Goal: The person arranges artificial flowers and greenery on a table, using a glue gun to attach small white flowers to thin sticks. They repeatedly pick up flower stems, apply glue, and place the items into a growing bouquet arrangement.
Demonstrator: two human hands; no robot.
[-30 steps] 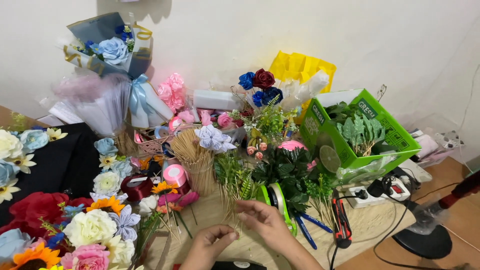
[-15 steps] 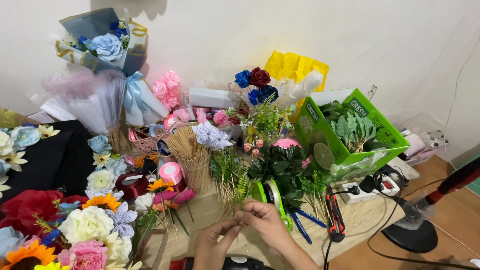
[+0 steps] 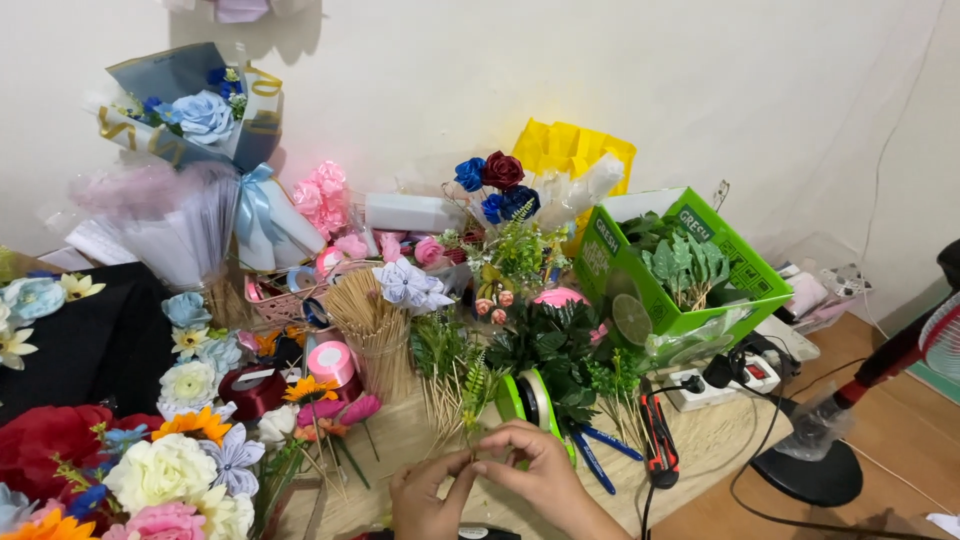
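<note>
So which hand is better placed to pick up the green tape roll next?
Probably the right hand: it sits just below the green tape roll, while the left hand is farther to the side.

A wrapped bouquet (image 3: 195, 115) stands at upper left against the wall. Loose artificial flowers (image 3: 160, 470) fill the lower left. A box of leaves (image 3: 680, 265) sits right of centre, a power strip (image 3: 735, 375) below it. Both hands (image 3: 490, 485) meet at bottom centre, before a tape roll (image 3: 530, 398).

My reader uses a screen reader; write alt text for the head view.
Two hands, left hand and right hand, meet over a thin green sprig at a table crowded with artificial flowers, wooden sticks and a green box.
</note>
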